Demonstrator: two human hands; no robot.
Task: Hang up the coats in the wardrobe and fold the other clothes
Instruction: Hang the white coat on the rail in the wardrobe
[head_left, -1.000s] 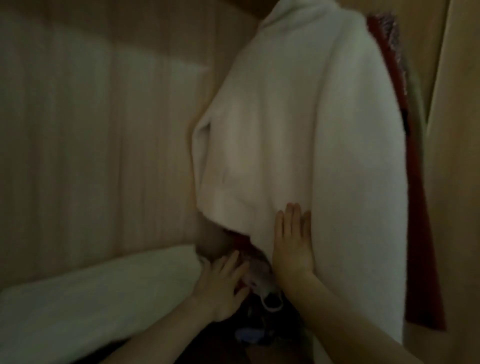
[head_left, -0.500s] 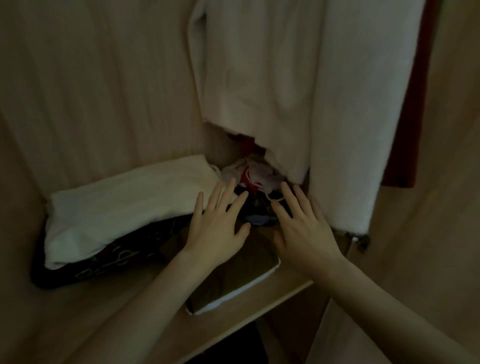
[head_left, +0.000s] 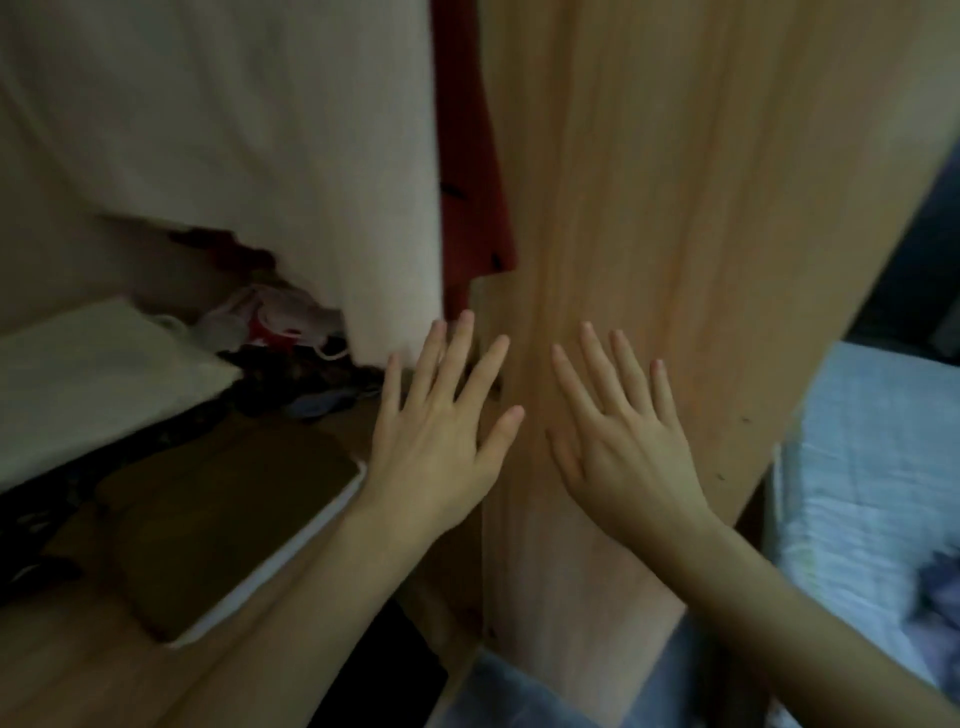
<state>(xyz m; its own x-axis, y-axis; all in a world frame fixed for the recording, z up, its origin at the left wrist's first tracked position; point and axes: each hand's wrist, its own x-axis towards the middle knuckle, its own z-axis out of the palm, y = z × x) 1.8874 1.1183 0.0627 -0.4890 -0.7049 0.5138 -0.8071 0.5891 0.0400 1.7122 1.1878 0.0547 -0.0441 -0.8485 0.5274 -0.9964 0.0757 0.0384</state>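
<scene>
Both hands have left the clutter on the shelf (head_left: 62, 670) and swung right: the left hand (head_left: 441, 441) and right hand (head_left: 628, 452) hover with fingers spread, holding nothing, before the wardrobe panel (head_left: 675, 208). The white coat (head_left: 260, 130) hangs inside, so that hanging looks done.

No text or label seems readable in this dim view.

The wardrobe door (head_left: 675, 208) is pale wood with a smooth, matt, streaky grain, as is the shelf (head_left: 67, 660). The hanging white coat (head_left: 234, 130) looks soft and fleecy, the red garment (head_left: 472, 208) behind it plain matt cloth. The folded white cloth (head_left: 88, 379) looks soft.
</scene>
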